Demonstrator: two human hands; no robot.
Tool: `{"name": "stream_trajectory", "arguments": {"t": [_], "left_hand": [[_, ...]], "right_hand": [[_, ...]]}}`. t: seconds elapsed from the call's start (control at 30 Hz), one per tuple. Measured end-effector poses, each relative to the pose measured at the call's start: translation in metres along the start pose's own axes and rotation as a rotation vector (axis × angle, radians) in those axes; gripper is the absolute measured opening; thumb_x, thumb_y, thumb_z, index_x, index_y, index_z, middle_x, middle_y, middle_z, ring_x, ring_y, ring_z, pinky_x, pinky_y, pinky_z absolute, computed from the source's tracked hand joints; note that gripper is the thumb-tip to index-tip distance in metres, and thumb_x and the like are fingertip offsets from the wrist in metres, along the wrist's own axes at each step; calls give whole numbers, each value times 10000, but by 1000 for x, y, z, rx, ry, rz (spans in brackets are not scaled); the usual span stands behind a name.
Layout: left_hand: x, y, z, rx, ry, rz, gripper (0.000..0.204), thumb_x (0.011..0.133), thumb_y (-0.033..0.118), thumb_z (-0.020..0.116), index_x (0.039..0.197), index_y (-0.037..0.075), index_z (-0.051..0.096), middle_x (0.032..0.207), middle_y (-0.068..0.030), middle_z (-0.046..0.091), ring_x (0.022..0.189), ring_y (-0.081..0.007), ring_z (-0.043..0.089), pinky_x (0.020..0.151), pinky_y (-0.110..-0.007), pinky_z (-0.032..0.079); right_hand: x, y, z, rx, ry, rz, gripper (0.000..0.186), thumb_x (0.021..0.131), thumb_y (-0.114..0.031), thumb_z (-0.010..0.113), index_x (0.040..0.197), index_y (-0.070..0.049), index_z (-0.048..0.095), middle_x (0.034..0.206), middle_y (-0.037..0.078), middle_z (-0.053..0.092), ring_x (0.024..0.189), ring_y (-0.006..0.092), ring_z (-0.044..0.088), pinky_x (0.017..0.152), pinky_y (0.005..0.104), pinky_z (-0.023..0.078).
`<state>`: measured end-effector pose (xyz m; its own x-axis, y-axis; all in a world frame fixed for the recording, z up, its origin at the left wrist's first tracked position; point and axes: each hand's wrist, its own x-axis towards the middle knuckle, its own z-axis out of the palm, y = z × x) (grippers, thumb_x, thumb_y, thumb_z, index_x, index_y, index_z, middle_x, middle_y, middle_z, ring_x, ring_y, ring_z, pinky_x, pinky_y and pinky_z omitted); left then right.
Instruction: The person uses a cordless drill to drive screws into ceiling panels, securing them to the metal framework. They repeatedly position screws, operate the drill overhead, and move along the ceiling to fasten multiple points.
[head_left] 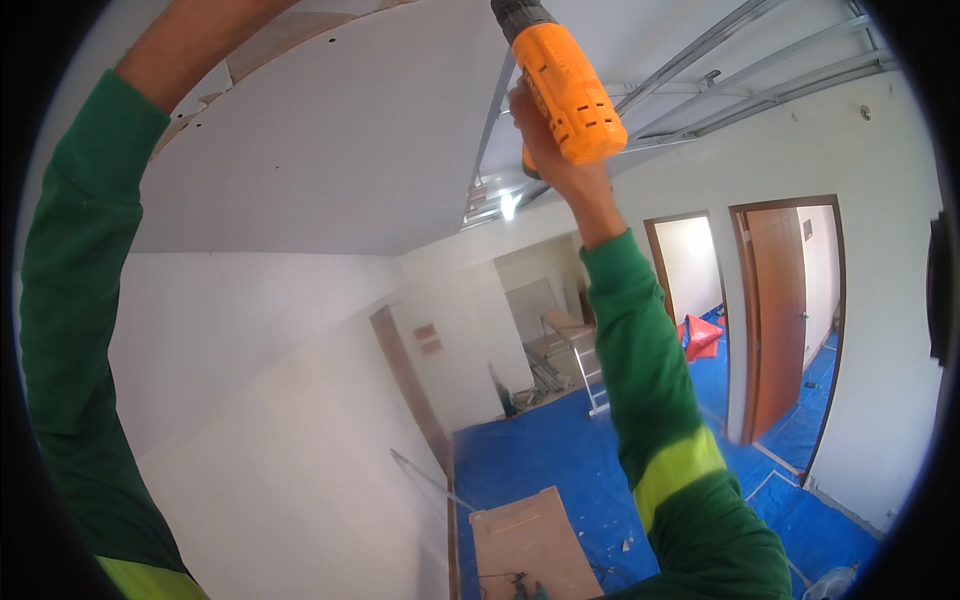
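Note:
Overhead, my right hand is wrapped around the grip of an orange cordless drill. The drill's black chuck points up toward the ceiling and is cut off by the upper edge of the head view, so its tip is hidden. Left of the drill spreads a large grey plasterboard panel on the ceiling, with a few small dark holes and a ragged edge at upper left. My left arm reaches up past that ragged edge; its hand lies outside the picture.
Metal ceiling framing is exposed at upper right. Blue sheeting covers the floor, with a board and tools on it. A stepladder stands farther back. A brown door stands ajar on the right.

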<state>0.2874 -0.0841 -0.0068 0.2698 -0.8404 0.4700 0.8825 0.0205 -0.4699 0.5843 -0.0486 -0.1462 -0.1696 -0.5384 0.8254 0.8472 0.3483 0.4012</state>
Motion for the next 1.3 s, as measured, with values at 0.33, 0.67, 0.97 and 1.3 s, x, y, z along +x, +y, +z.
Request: {"name": "stream_trajectory", "arguments": {"t": [0.33,0.67,0.97,1.3], "left_hand": [[0,2,-2,-24,-11,-29,245,850,267,850,900,48,755,819,-146,768,795,-294,780,741,-429,603],[-5,4,-5,12,-16,-36,248,842,275,860,912,59,760,842,-139,776,828,-301,785,771,-429,611],[-7,5,-11,-22,-39,-69,254,851,276,863,926,57,759,868,-138,783,840,-296,788,778,-426,613],[-40,1,-27,-183,-150,34,254,945,298,831,976,59,750,836,-100,737,687,-245,691,632,-378,544]], "right_hand": [[1,9,-2,-32,13,-20,126,979,-149,756,1029,-48,698,833,13,696,722,138,673,691,306,560],[2,-1,-15,-156,-37,-112,348,885,-55,833,1199,8,697,992,90,765,831,205,733,790,326,598],[6,-3,-24,-197,-71,-174,381,891,-46,824,1243,18,693,1014,87,767,857,184,721,823,317,592],[3,1,-37,-154,-152,-111,178,980,-155,781,1136,-77,742,947,46,748,797,279,707,729,405,550]]}}
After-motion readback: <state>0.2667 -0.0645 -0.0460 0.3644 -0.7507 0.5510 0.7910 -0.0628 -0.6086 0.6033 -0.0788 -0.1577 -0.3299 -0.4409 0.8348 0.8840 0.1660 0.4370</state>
